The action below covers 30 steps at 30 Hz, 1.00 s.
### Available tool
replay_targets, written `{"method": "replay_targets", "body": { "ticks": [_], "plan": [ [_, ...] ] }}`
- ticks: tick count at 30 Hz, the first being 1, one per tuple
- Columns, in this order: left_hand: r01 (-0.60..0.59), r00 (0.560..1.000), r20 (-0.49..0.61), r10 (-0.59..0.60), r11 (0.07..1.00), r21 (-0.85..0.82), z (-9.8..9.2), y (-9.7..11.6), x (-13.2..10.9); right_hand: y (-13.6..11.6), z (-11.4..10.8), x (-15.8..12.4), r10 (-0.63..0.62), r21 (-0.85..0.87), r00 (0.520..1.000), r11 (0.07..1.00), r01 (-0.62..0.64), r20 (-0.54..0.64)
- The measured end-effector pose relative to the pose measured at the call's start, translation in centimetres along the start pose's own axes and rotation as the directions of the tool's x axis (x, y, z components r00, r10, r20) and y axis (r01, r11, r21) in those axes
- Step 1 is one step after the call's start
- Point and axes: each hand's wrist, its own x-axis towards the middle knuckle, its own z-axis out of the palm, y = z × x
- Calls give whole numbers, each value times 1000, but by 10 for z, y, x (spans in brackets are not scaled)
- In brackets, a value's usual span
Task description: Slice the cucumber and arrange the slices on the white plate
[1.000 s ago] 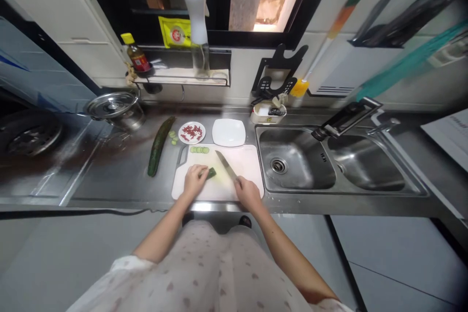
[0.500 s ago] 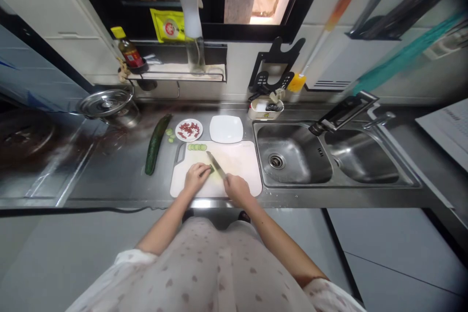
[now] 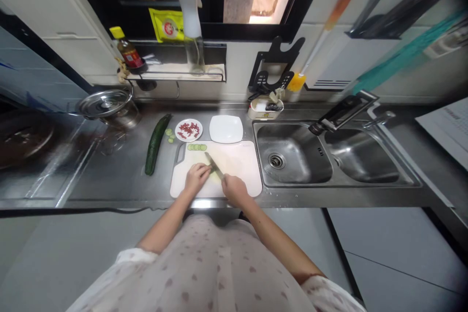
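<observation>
One short cucumber piece [image 3: 212,169] on the cutting board [image 3: 248,165], left of board centre, mostly hidden by fingers and blade. Step in hand looks like slicing it: knife [image 3: 218,171] slants across the piece's right end, tip pointing up-left. Can't tell if the edge is into the flesh or just touching.

Grip: left hand [image 3: 197,177] has its fingertips closed on the piece from the left, pinning it to the board. Right hand [image 3: 234,189] is wrapped round the knife handle, low and right of the piece. So the piece sits at the left fingertips, just beside the blade. My read: next move calls for a steady hold, fingertips clear of the edge, and a straight press down.

Outward: row of cucumber slices [image 3: 197,147] at the board's upper left, apart from the blade. Beyond the board's far edge, a round plate [image 3: 177,131] with red bits and a square plate [image 3: 225,129]. Whole cucumber [image 3: 156,145] on the counter [image 3: 109,170] to the left; sink [image 3: 310,161] to the right.
</observation>
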Motion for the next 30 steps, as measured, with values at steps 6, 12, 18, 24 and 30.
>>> {"method": "replay_targets", "body": {
  "ticks": [6,12,18,24,30],
  "plan": [
    [4,1000,-6,-4,1000,-4,-1,2,0,1,-1,-1,-13,0,1000,1000,13,9],
    [4,1000,1,-4,1000,1,0,1,0,1,2,3,-18,-10,1000,1000,18,20],
    [6,1000,7,-6,1000,8,-1,2,1,-3,2,12,-15,-18,999,1000,15,36],
    [-6,1000,11,6,1000,1,-2,2,2,-10,-2,19,-48,-29,999,998,49,25],
    [-3,1000,20,3,1000,17,-1,1,1,-17,-4,31,-63,6,998,998,63,24]
  ]
}}
